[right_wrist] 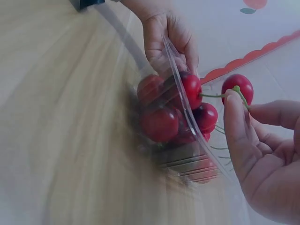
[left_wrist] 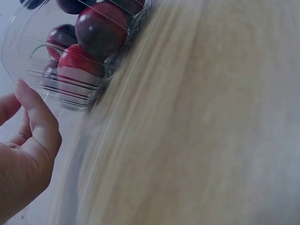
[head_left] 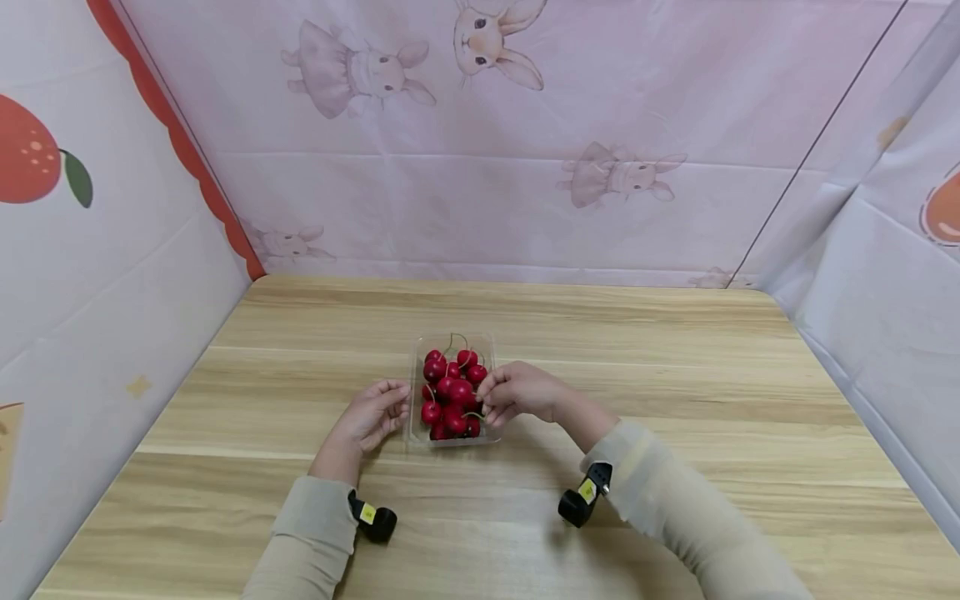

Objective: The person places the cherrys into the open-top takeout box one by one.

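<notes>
A clear plastic box full of red cherries stands on the wooden table. At its left side my left hand holds the rim between thumb and fingers; in the left wrist view the thumb lies right at the clear edge. Over the box's right side, my right hand pinches the green stem of one cherry between thumb and index finger. That cherry hangs above the others, just past the fingertips. Several more stems stick out over the rim in the right wrist view.
The light wooden table spreads out around the box. Behind it hangs a pink cloth printed with rabbits, with white fruit-patterned cloths at both sides. Black wrist cameras sit at both sleeve cuffs.
</notes>
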`<state>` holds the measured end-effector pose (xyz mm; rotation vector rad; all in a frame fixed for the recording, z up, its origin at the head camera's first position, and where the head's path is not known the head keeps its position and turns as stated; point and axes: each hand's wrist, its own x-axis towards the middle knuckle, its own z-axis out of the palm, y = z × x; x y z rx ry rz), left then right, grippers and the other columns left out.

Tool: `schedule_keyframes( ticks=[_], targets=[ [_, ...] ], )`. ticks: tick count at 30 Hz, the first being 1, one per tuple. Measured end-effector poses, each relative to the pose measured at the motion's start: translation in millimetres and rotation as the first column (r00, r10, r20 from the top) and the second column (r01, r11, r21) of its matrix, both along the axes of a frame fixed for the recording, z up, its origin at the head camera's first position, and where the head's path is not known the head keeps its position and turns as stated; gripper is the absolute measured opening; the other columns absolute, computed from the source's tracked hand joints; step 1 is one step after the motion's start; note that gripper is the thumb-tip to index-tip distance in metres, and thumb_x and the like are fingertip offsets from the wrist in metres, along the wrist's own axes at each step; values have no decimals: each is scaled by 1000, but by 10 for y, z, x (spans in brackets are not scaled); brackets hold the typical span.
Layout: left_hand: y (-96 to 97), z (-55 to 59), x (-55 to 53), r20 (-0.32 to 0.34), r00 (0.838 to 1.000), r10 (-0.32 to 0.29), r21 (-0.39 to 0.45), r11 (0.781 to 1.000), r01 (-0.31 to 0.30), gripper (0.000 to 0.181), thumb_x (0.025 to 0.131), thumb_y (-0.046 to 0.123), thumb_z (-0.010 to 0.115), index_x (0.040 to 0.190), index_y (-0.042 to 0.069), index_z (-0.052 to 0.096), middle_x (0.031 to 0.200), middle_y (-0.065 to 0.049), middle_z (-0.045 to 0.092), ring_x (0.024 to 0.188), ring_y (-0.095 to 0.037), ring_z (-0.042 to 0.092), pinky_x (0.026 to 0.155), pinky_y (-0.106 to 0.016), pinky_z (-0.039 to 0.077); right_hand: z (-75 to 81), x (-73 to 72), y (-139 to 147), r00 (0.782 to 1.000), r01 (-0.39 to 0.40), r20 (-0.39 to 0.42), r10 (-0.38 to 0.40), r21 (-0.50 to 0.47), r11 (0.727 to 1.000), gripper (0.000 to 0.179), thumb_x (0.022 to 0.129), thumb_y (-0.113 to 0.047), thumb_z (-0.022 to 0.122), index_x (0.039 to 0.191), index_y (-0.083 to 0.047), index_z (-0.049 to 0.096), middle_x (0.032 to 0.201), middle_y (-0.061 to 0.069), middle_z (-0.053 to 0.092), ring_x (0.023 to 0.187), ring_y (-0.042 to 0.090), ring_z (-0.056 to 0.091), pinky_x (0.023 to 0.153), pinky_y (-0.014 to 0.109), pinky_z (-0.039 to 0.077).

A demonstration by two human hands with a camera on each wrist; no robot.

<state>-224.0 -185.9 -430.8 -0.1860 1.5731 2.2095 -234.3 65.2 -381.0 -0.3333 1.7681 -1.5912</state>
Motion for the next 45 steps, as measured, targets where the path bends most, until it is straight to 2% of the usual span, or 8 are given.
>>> schedule_keyframes(
  ticks=[6, 12, 18, 25, 35, 39, 42, 45],
  targets=[
    [-8, 0, 2, -11, 1000, -5, 12, 1000, 5, 8, 89, 4, 45, 84, 8, 50, 71, 0, 52, 62, -7, 49, 58, -16, 45, 20, -113, -64, 997, -61, -33, 65, 108, 992, 19, 83, 3, 44, 96, 16, 49, 71, 10, 54, 58, 17, 57, 59, 32, 51],
    [1, 7, 6, -14, 1000, -3, 13, 1000, 3, 7, 89, 4, 46, 84, 7, 50, 70, 0, 52, 61, -7, 49, 57, -16, 45, 12, -215, -128, 990, -61, -110, 88, 234, 970, 15, 82, 4, 45, 92, 10, 55, 69, 9, 54, 58, 17, 56, 57, 30, 51],
    [5, 10, 6, -20, 1000, -10, 14, 1000, 10, 6, 88, 5, 46, 85, 7, 50, 71, 0, 52, 61, -7, 49, 58, -16, 45, 23, -282, -165, 967, -52, -218, 130, 333, 941, 14, 82, 4, 46, 89, 8, 57, 74, 12, 57, 61, 18, 57, 56, 29, 51],
    [18, 19, 3, -7, 1000, -9, -4, 1000, 9, 4, 89, 6, 46, 86, 7, 49, 73, 0, 51, 63, -7, 49, 59, -16, 45, 53, -318, -189, 940, -53, -290, 180, 396, 917, 13, 82, 5, 46, 85, 7, 58, 75, 14, 58, 62, 18, 58, 56, 29, 51],
    [29, 12, -9, -3, 1000, -13, -10, 1000, 13, 5, 89, 5, 45, 86, 7, 49, 73, 0, 51, 63, -7, 49, 59, -17, 44, 69, -340, -250, 833, -50, -442, 332, 537, 842, 15, 84, 3, 46, 82, 2, 61, 70, 10, 59, 61, 21, 59, 55, 28, 50],
    [34, 8, -20, -2, 1000, -13, -4, 1000, 13, 5, 89, 5, 45, 86, 7, 49, 73, 0, 51, 62, -7, 49, 58, -17, 44, 86, -315, -263, 765, -34, -507, 397, 584, 811, 13, 84, 1, 49, 85, 0, 63, 78, 9, 61, 61, 17, 57, 54, 21, 47],
    [42, 10, -26, 3, 1000, -11, -1, 1000, 11, 5, 89, 5, 45, 86, 7, 49, 73, 0, 51, 62, -7, 49, 58, -16, 44, 102, -294, -275, 695, -16, -556, 456, 621, 784, 12, 83, -1, 53, 86, -1, 64, 82, 7, 62, 64, 12, 55, 58, 20, 46],
    [46, 9, -30, 5, 1000, -15, 4, 1000, 15, 5, 89, 5, 45, 86, 7, 49, 72, 0, 51, 62, -7, 49, 58, -17, 44, 96, -287, -278, 646, 1, -584, 491, 644, 765, 10, 82, -3, 54, 85, -3, 64, 81, 4, 62, 65, 8, 52, 62, 21, 45]
  ],
)
